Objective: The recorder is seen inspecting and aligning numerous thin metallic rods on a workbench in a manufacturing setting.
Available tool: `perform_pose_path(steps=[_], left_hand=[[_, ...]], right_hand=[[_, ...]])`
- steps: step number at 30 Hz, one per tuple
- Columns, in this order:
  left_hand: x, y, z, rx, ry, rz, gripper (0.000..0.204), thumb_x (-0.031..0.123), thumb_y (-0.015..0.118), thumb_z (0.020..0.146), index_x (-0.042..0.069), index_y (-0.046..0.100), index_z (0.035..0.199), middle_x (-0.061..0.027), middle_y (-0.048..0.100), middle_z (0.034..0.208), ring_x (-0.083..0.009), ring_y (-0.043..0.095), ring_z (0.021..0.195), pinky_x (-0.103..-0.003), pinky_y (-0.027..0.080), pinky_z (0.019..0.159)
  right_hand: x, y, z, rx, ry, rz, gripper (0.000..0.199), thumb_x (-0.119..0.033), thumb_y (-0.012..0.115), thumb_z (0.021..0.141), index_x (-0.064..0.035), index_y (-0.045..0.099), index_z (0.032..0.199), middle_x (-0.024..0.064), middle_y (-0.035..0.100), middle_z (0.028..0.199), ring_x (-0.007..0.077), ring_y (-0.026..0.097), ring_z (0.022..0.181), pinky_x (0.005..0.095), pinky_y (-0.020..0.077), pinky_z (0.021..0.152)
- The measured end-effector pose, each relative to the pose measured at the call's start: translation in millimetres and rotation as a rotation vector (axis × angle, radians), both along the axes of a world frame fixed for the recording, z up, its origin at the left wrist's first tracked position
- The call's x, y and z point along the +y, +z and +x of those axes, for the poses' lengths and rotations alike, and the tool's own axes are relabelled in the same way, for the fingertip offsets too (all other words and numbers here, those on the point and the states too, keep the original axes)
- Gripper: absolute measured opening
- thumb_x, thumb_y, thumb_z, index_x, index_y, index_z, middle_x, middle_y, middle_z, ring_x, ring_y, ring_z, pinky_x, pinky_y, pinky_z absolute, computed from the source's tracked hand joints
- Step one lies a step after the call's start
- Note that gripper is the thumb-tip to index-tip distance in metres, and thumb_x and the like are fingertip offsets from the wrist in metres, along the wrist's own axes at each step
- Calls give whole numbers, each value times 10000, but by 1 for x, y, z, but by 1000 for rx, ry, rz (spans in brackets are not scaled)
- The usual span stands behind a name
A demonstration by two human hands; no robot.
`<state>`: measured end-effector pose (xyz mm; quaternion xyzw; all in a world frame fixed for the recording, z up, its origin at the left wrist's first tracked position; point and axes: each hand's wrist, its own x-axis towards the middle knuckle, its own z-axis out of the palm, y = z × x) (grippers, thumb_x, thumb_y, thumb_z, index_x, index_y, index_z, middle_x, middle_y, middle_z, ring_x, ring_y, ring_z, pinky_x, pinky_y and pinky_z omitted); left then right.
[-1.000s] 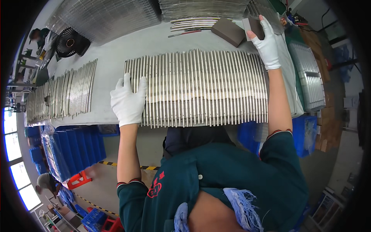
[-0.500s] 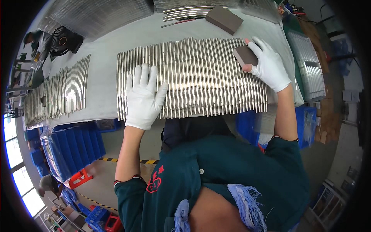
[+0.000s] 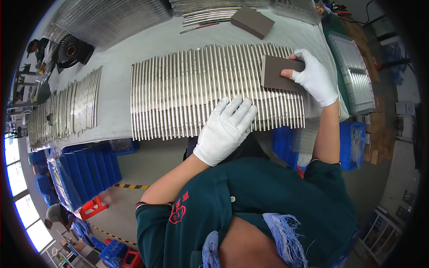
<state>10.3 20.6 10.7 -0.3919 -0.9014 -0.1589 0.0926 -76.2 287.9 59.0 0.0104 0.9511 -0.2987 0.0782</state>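
A wide row of slim silver metal tubes lies side by side on the pale-covered table, their ends toward me. My left hand, in a white glove, rests flat on the near part of the row with its fingers stretched out. At the row's right end, my gloved right hand grips a dark brown sanding block, the bare thumb on top. That block lies over the tubes there; whether its whole underside touches them cannot be seen.
A second brown block lies at the back beside more tubes. Another batch of tubes is on the left, near a black fan. Clear trays stand at right. Blue bins sit below the table; people work farther left.
My left hand has slid right along the tubes, from the left part to the middle. The right hand has turned the block so more of its broad face shows.
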Motion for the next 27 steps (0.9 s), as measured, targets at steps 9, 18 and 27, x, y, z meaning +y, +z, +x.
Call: perform_pose_path(steps=[9,18,27], left_hand=[[9,-3,-3,-24,15,108,675,192,814,638,51,590,1258,-113,587,1270,-315,565,1180,-454,466,1012],[11,-11,-4,17,-26,193,624,186,789,644,19,601,1215,-134,609,1236,-316,596,1128,-447,509,975],[8,-21,0,6,-108,362,563,214,817,684,21,621,1176,-126,641,1168,-298,639,1034,-420,554,915]], right_hand=[[-9,-17,6,662,146,-73,446,-162,868,700,-77,679,1095,104,657,1136,263,663,1021,350,540,871],[4,-28,20,313,121,-397,621,-59,743,844,-168,542,1421,83,615,1366,215,598,1224,303,452,1038],[6,-25,17,183,200,-596,572,28,687,867,-138,567,1401,68,625,1360,168,596,1215,280,466,1022]])
